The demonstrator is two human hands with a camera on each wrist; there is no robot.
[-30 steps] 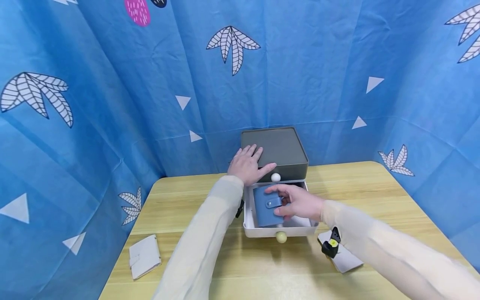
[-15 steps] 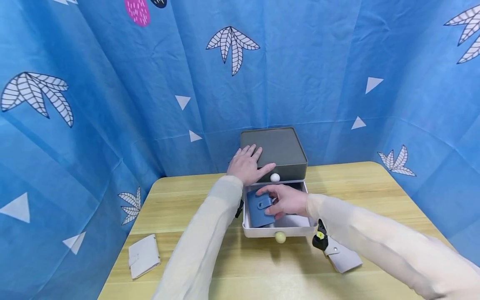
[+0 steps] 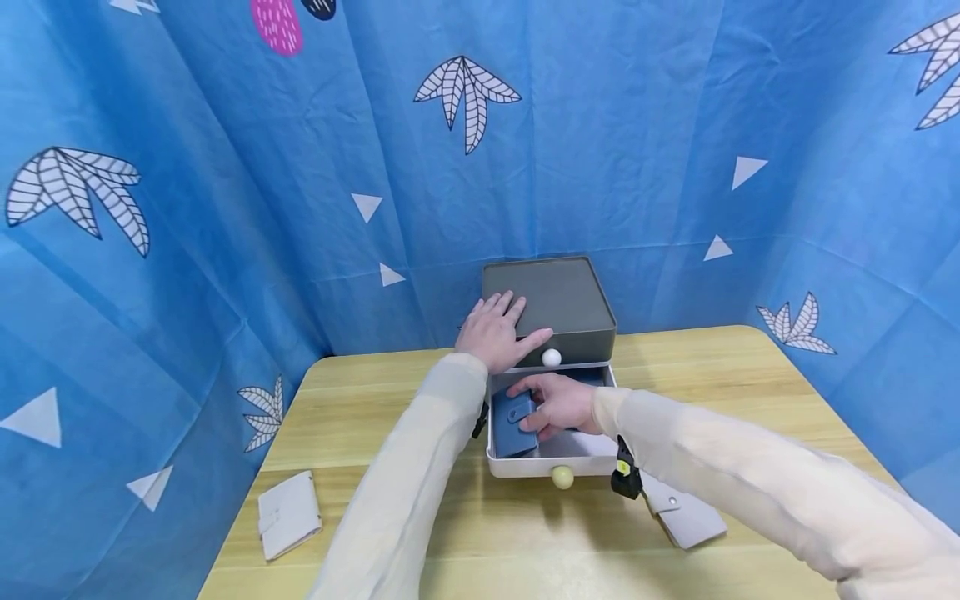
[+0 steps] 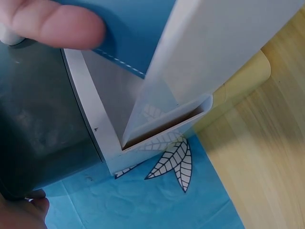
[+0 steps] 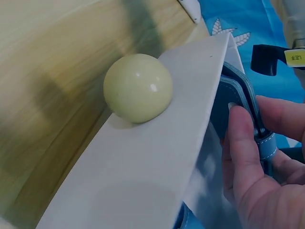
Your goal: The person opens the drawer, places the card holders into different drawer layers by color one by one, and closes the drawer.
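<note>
My left hand (image 3: 495, 332) rests with spread fingers on the top of a dark grey drawer box (image 3: 558, 292). Its thumb (image 4: 71, 26) reaches over the front edge. Below, a white drawer (image 3: 573, 467) with a yellow-green round knob (image 5: 138, 88) stands pulled out. My right hand (image 3: 558, 404) reaches into it and pinches a blue snap-strap wallet (image 3: 512, 437) between thumb and fingers. The wallet stands at the drawer's left side, its stitched edge (image 5: 238, 88) showing behind the front wall. Another dark blue item (image 3: 588, 375) lies at the drawer's back right, partly hidden by my hand.
A white strap-closed booklet (image 3: 288, 515) lies at the left of the wooden table (image 3: 360, 483). Another white snap-strap case (image 3: 684, 512) lies to the right, partly under my right forearm. A patterned blue curtain (image 3: 637, 167) surrounds the table behind and at the sides.
My right hand has moved left with the blue wallet, to the drawer's left side. The dark blue item behind has come into sight. My left hand has stayed on the box.
</note>
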